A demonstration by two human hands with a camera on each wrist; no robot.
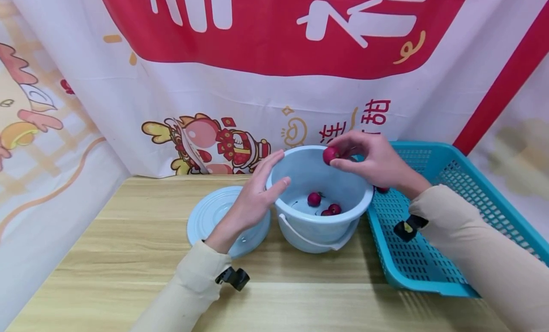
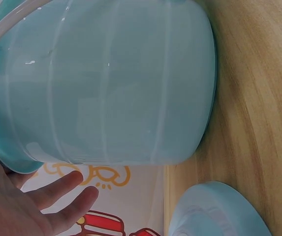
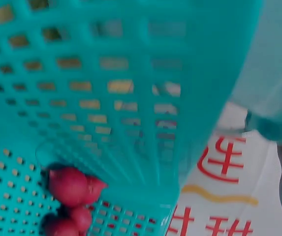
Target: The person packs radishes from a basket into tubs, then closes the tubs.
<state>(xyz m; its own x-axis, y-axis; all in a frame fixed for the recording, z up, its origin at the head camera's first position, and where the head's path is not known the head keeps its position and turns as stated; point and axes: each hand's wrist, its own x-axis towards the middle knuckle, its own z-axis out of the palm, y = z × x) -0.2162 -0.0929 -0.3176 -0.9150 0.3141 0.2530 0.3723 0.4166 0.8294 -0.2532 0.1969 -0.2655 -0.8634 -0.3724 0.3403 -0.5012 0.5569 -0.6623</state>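
On the desk (image 1: pixel 120 256), a teal perforated basket (image 1: pixel 388 263) holding a few radishes (image 3: pixel 68 187) stands just right of a light-blue bucket (image 1: pixel 339 227), probably for a short reach, while a round lid (image 1: pixel 205 217) lies to the left, seemingly out of the way. The left hand (image 1: pixel 256 196) rests loosely spread-fingered at the bucket's rim, I think to steady it. The right hand (image 1: pixel 372 159) pinches one radish (image 1: pixel 330 155) over the mouth, above others (image 1: pixel 314 199) lying inside.
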